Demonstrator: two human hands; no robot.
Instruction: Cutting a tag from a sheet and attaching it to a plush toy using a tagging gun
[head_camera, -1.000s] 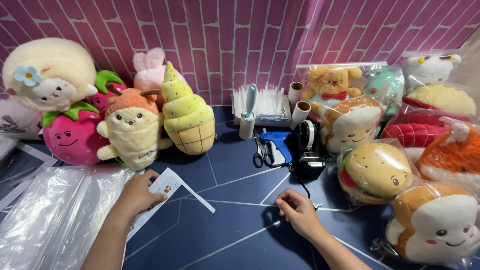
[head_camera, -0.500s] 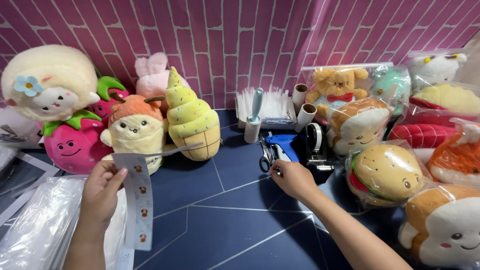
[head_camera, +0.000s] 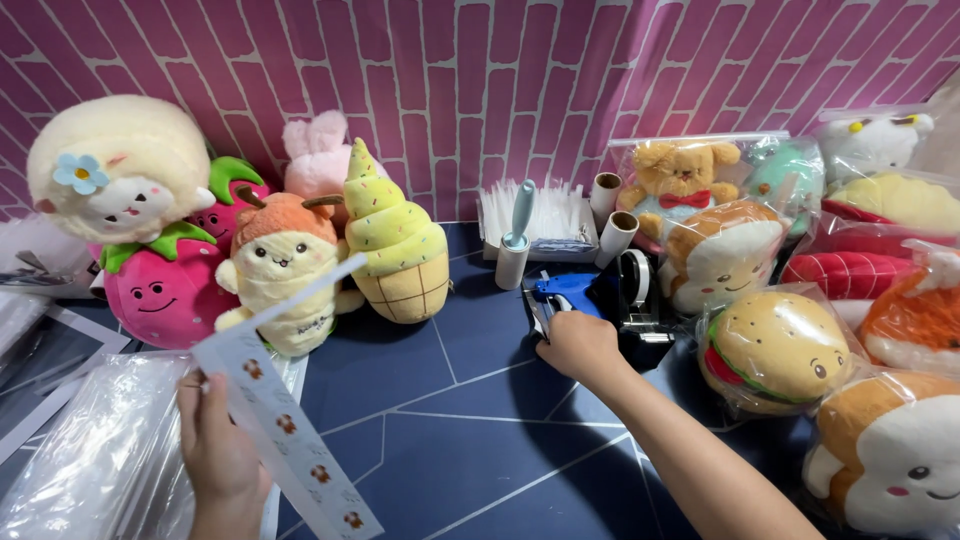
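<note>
My left hand (head_camera: 215, 440) holds a long white paper strip (head_camera: 285, 420) printed with small brown pictures, raised at the lower left above the dark blue table (head_camera: 440, 440). My right hand (head_camera: 578, 345) reaches forward to the table's middle and rests on a blue tagging gun (head_camera: 560, 295). Whether the fingers are closed around it is hidden from view. A black tape dispenser (head_camera: 640, 300) stands just right of that hand.
Plush toys line the back left: a cream roll (head_camera: 115, 165), a pink strawberry (head_camera: 160, 290), an orange croissant (head_camera: 285, 265), an ice-cream cone (head_camera: 395, 240). Bagged plush toast, burger (head_camera: 785, 345) and others crowd the right. A lint roller (head_camera: 515, 245) stands at the back. Clear plastic bags (head_camera: 90, 450) lie at left.
My left hand lifted the paper strip off the table and now holds it up. My right hand moved from the table's front forward to the blue tagging gun.
</note>
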